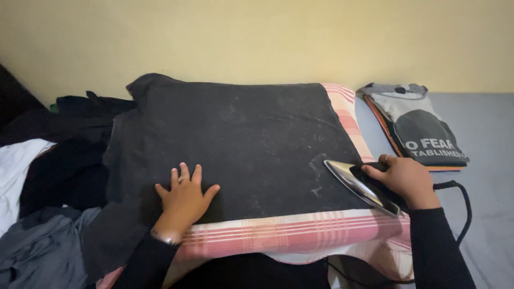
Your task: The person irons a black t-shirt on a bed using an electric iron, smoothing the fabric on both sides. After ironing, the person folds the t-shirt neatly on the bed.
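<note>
The pile of clothes (37,214) was cut off by the edge at nine o'clock. The iron (364,187) handle was hidden under the right hand (407,179). The cord (463,206) was lost behind the sleeve at five o'clock, and the pink checked cloth (300,233) was largely covered by the dark garment (230,144).

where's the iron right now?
Head view, right side: the iron is tilted on the right edge of the dark garment, gripped by the right hand, just left of the folded grey shirt.

A stack of folded grey shirts (423,126) lies on the grey sheet (490,134) at right. Dark and white clothes (37,176) pile up at left below the yellow wall (257,37).
</note>
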